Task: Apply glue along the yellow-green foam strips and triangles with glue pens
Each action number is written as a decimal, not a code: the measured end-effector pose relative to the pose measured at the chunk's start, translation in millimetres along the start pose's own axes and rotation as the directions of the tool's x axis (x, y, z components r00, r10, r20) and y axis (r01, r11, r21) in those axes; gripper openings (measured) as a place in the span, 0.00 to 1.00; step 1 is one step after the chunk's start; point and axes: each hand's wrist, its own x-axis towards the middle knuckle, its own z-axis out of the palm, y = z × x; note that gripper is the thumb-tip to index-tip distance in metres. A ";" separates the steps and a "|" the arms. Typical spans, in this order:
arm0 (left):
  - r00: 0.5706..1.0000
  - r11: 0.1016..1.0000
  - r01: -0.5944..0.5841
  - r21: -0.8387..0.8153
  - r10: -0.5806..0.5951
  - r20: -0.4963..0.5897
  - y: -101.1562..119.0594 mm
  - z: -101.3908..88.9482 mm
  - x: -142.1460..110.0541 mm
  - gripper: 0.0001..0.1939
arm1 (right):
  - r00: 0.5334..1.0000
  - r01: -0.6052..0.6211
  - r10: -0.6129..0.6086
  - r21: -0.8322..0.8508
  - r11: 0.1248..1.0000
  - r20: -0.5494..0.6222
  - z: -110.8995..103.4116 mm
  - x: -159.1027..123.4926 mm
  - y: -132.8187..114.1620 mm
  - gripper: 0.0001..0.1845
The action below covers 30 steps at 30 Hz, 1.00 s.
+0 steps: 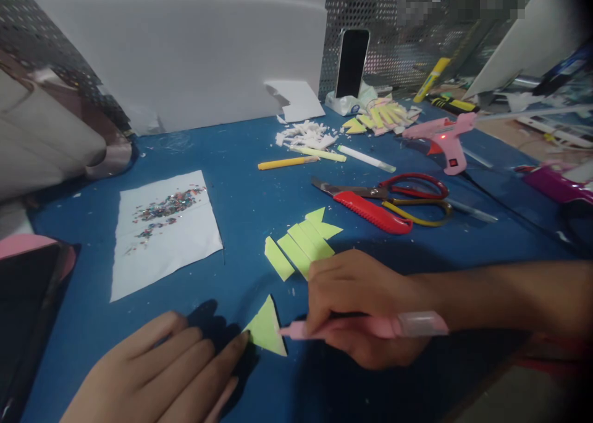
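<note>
Blue tabletop (pixel 245 216): pale-edged green triangle (pixel 267 331), left grip (pixel 162 367) loose against it, right grip (pixel 361 293) holding pink marker (pixel 385 326).

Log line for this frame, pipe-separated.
left hand: fingertip at green triangle | right hand: holds pink marker, tip at triangle's edge | nearby: green strips

Paper (pixel 185 244) and green strips (pixel 303 242) flank a passable gap.
</note>
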 end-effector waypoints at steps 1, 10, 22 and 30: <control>1.000 1.000 -0.001 0.015 0.001 0.007 -0.3 -0.6 1.0 0.15 | 0.999 0.046 -0.046 0.006 0.999 0.004 0.5 -0.2 0.2 0.06; 1.000 1.000 -0.006 -0.011 0.006 -0.010 -1.4 0.7 -3.3 0.13 | 0.995 0.099 -0.100 -0.031 0.995 -0.011 1.1 0.6 0.0 0.08; 1.000 1.000 0.014 -0.021 -0.014 -0.010 1.6 1.3 -1.3 0.16 | 0.973 0.224 -0.222 0.027 0.974 -0.070 4.8 2.4 0.6 0.12; 1.000 1.000 0.010 -0.007 -0.010 -0.028 -1.2 3.3 -1.6 0.14 | 0.995 -0.097 0.096 -0.151 0.984 -0.011 -9.0 5.7 -5.8 0.11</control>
